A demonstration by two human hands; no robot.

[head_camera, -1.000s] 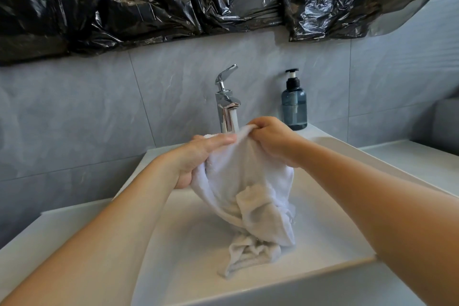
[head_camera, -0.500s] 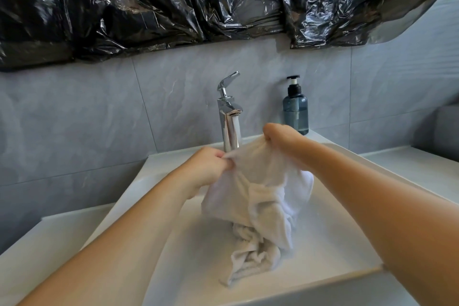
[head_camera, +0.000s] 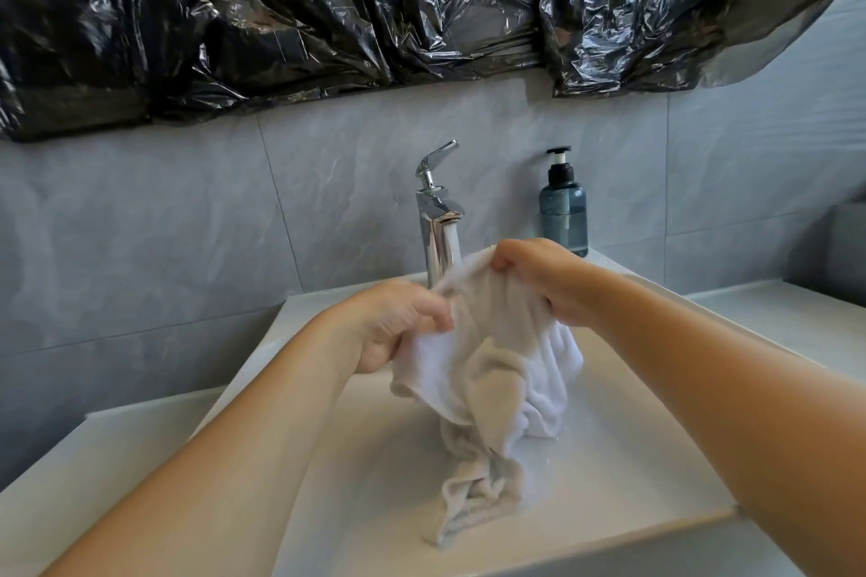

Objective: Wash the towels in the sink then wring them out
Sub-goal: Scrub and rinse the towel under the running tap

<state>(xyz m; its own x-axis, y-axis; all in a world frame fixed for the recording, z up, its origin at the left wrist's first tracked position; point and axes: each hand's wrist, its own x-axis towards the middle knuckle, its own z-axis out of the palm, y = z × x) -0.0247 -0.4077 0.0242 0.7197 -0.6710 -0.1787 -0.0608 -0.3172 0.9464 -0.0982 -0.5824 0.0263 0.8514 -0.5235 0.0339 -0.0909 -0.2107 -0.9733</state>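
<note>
Both hands are clenched on a white towel (head_camera: 487, 370), which is held bunched above the basin of the sink (head_camera: 623, 473), directly in front of the tap (head_camera: 438, 220). By the left hand (head_camera: 398, 323) the towel's left edge is gripped, the fingers being curled round the cloth just below and to the left of the tap's spout. By the right hand (head_camera: 548, 281) the upper edge is pinched between curled fingers and thumb, just to the right of the spout and slightly higher than the left hand. Between the two hands the cloth is pulled into taut folds, and its top reaches up to the spout, from which a stream of water (head_camera: 452, 244) is seen running onto it. Below the hands the towel hangs in wet folds, and its twisted lower end is laid on the basin floor, in front of the tap and nearer the camera. A blue pump bottle (head_camera: 562, 211) is stood on the sink's rim to the right of the tap, behind the right hand. Grey wall tiles (head_camera: 164, 225) are seen behind the tap, and crumpled black plastic sheeting (head_camera: 328, 14) is hung above it across the wall.
</note>
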